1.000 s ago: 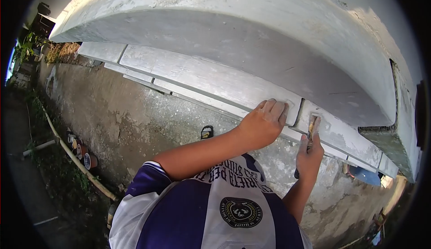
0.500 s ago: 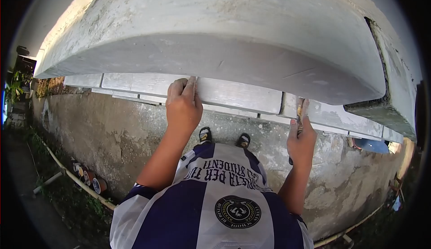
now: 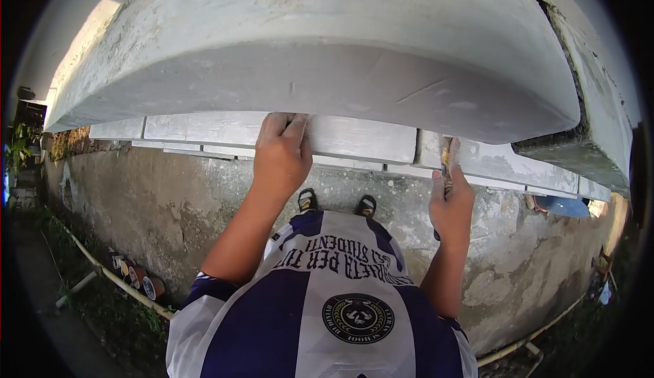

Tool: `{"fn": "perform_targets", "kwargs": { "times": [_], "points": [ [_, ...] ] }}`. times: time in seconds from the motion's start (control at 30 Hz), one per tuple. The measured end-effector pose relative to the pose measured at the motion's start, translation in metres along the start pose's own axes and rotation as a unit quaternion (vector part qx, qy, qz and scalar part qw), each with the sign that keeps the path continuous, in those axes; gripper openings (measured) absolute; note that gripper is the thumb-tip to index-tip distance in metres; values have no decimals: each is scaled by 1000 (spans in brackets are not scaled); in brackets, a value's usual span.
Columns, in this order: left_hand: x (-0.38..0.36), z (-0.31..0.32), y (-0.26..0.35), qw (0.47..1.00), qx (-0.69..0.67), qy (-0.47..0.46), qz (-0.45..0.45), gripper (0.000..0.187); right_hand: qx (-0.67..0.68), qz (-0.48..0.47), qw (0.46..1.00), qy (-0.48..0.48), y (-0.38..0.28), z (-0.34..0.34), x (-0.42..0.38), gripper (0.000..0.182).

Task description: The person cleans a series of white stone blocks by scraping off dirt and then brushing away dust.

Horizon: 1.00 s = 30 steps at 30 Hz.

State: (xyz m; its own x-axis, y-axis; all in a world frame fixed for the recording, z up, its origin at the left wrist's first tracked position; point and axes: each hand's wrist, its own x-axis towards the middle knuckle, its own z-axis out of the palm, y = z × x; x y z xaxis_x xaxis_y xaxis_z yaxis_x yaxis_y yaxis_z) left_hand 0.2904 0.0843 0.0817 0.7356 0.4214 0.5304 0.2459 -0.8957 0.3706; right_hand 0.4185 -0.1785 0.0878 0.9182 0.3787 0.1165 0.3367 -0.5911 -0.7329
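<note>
My left hand [image 3: 283, 153] is raised against the face of the white block row [image 3: 361, 137], just below the overhanging grey slab [image 3: 327, 75]. Its fingers are bent and pressed together. Their tips meet the slab's lower edge, so anything they hold is hidden. Farther right, my right hand [image 3: 452, 204] is closed around a slim tool [image 3: 447, 167] with a yellow and dark handle. The tool points up toward the slab's underside, and its working end cannot be made out. A dark end of it shows below my palm.
At the right a concrete piece [image 3: 569, 156] meets the slab along a dark gap. Below lies a worn concrete floor [image 3: 204, 208]. Several small pots [image 3: 153, 287] stand beside a bamboo pole [image 3: 102, 269] at left. A blue basin [image 3: 562, 206] sits at far right.
The view has shifted slightly, and the slab appears a little higher and farther left. My right hand keeps its grip on the tool; my left hand stays at the slab's edge.
</note>
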Motion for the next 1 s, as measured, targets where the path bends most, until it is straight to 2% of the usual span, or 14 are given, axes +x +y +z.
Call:
{"fn": "perform_targets", "kwargs": {
  "times": [0.07, 0.17, 0.27, 0.33, 0.4, 0.5, 0.6, 0.7, 0.77, 0.83, 0.93, 1.0],
  "points": [
    [-9, -18, -31, 994, 31, 33, -96, 26, -2, -3, 1000, -7, 2, 0, 0, 25],
    [-15, -21, -34, 983, 30, 39, -174, 29, -18, -2, 1000, -18, 10, 1, 0, 24],
    [-16, 7, 5, 994, 70, 42, -67, 36, -26, -5, 999, -23, 10, 1, 0, 23],
    [-8, 26, 41, 1000, 4, 11, -21, 42, -19, -10, 999, -27, 9, -1, 1, 19],
    [-3, 46, 78, 993, -71, -24, 90, 47, -15, -4, 999, -36, 7, -4, 1, 18],
    [-1, 63, 117, 967, -178, -103, 154, 44, -7, 5, 999, -50, 3, -5, 2, 20],
    [6, 55, 113, 951, -234, -135, 153, 44, -7, -12, 999, -44, 6, -5, 2, 23],
    [10, 32, 84, 975, -168, -90, 110, 40, -23, -24, 999, -31, 13, -4, 1, 25],
    [10, 21, 60, 989, -136, -51, 38, 33, -6, -30, 999, -12, 9, -3, 1, 26],
    [10, 14, 40, 996, -89, -18, 2, 28, -12, -3, 999, -31, 7, -5, 1, 26],
    [7, 8, 29, 995, -97, -31, -7, 26, -22, 18, 999, -46, 0, -8, 1, 28],
    [5, 9, 33, 993, -111, -33, 20, 25, -41, 20, 998, -51, -3, -9, -1, 33]
  ]
}}
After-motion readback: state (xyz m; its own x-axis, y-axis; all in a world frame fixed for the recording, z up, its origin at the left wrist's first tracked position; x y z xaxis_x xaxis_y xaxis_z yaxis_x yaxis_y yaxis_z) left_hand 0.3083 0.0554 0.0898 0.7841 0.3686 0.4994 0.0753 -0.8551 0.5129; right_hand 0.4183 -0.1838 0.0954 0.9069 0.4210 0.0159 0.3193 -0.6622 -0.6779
